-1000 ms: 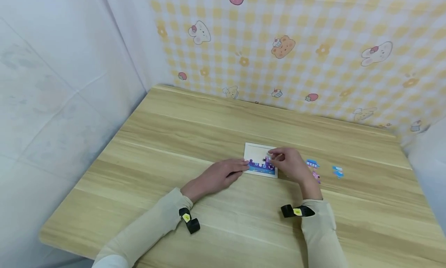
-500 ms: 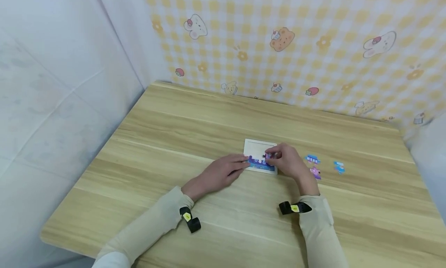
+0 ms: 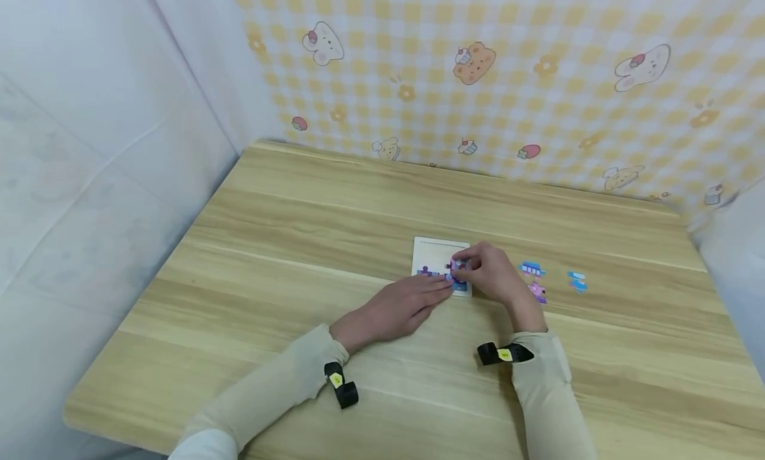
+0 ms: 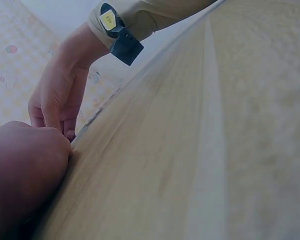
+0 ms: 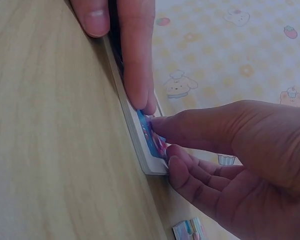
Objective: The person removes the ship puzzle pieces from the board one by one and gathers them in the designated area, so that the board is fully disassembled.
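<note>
A small white puzzle board [image 3: 429, 250] lies on the wooden table, with a row of blue and purple pieces along its near side. My left hand [image 3: 403, 308] rests over that row, fingers stretched out and tips on the pieces. At the board's right side, my right hand [image 3: 495, 273] pinches a pinkish-purple puzzle piece [image 3: 457, 266] between thumb and fingers. The right wrist view shows the thumb [image 5: 187, 127] and curled fingers close around the board's corner, beside the left fingertips. My fingers partly hide the pinched piece.
To the right of the board lie several loose puzzle pieces: a blue one [image 3: 532, 269], a pink and purple one [image 3: 537, 291] and light blue ones [image 3: 577, 281]. A checked curtain [image 3: 418, 75] hangs behind the table's far edge.
My left hand has slid right, from the board's left edge onto the lower row of pieces. The right hand stays at the board's right side with the puzzle piece.
</note>
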The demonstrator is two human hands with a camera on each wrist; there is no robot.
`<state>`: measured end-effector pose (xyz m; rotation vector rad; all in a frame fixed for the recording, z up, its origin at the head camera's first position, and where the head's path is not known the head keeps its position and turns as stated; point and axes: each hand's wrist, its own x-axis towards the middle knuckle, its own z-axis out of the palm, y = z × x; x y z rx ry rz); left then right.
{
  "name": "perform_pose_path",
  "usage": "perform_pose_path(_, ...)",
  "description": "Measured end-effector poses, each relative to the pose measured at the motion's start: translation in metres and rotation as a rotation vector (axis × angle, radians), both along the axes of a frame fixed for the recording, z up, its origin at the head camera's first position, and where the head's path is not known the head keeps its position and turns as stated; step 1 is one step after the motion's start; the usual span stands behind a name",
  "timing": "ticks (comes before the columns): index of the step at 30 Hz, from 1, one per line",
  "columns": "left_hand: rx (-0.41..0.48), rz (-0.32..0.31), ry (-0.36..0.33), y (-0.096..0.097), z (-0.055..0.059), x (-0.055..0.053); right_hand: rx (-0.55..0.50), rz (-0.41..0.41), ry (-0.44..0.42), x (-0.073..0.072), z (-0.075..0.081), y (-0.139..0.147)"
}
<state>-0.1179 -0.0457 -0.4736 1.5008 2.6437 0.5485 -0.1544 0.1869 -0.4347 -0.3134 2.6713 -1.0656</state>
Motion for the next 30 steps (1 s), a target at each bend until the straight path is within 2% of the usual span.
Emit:
perform_pose_path(12, 0.009, 0.019, -0.019, -0.001, -0.001, 0.0, -0.016, 0.004, 0.018, 0.0, -0.001, -0.001)
perform_pose_path(22, 0.008, 0.027, -0.027, 0.0, -0.002, 0.0, -0.079, 0.017, 0.013, 0.001, -0.002, 0.005)
perform_pose_path(30, -0.002, 0.037, -0.064, 0.0, -0.002, 0.0, -0.094, 0.013, 0.037, 0.0, -0.003, 0.01)
